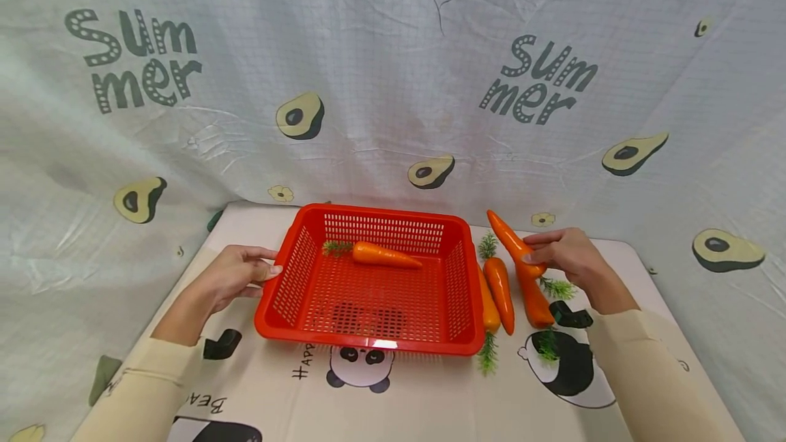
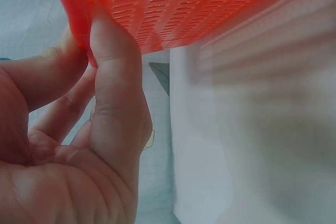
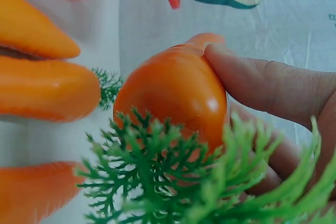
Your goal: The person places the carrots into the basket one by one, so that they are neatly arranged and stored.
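My left hand pinches the left rim of a red plastic basket; the left wrist view shows thumb and fingers on either side of that rim. Inside the basket lies one carrot with a green top, near the back wall. To the right, my right hand holds another carrot between thumb and fingers, its tip pointing up and back. The leafy top of this held carrot fills the front of the right wrist view.
Right of the basket, several carrots lie on the table: one against the basket wall, a second carrot beside it, and another carrot below the held one. A panda-print cloth covers the table, with a patterned curtain behind.
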Demonstrator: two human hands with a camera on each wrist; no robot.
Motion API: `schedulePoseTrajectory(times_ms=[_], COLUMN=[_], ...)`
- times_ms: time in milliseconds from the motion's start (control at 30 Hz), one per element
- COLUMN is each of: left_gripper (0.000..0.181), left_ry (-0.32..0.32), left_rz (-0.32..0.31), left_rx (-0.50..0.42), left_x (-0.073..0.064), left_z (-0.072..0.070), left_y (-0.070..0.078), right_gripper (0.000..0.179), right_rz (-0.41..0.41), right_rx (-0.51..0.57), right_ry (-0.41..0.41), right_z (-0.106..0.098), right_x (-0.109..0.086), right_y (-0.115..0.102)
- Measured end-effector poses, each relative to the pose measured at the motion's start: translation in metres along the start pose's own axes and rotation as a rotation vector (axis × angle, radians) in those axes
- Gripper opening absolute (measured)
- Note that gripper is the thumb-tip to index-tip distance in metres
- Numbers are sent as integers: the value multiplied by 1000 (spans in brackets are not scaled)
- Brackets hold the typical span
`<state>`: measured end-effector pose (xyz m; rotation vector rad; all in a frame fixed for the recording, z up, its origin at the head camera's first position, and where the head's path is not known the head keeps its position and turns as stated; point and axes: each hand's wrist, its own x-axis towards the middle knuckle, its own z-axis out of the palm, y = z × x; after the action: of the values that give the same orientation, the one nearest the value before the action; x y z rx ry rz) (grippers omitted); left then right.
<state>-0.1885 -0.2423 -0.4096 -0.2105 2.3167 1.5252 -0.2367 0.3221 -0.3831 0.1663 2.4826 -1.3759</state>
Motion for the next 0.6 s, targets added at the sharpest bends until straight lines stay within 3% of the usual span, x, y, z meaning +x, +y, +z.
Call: schedulePoseTrajectory(times_ms=[600], left_gripper=[54], left_ry=[-13], left_rz=[16], left_rx=[-20], left_x=[2], left_z=[-1], left_y=[-4], right_gripper=[55], right_rz=[-88], right_rx=[-33], right_ry=[-40], right_z=[21], right_x=[4], right_y=[-31])
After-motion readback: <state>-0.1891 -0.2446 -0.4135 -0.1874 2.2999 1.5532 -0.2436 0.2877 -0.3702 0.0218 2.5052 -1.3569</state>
